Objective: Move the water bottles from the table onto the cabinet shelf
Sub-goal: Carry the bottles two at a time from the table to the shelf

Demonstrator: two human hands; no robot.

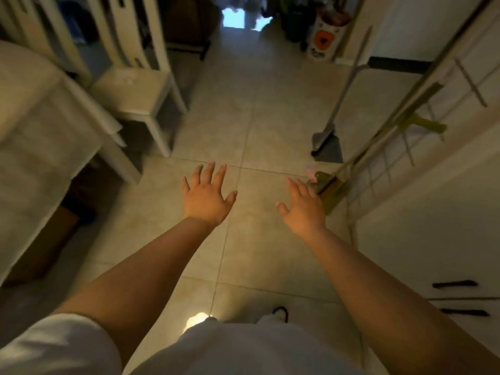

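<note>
Both hands, left hand [207, 194] and right hand [303, 208], spread flat, empty, above tiled floor [251, 117]. Table [40, 125] left of floor, broom [328, 185] right. No bottles visible.

Pretty clearly somebody's home, looking like a dining area running into a hallway. Beige floor tiles [270, 117] are stretching down the middle. Left of the tiles, a table [40, 117] under a pale cloth is sitting with white wooden chairs [135, 87] pulled up just beyond it. Right of the tiles, white cabinets [433, 239] with dark handles are lining the wall, and a broom [349, 85] and dustpan [327, 144] are leaning against them.
</note>
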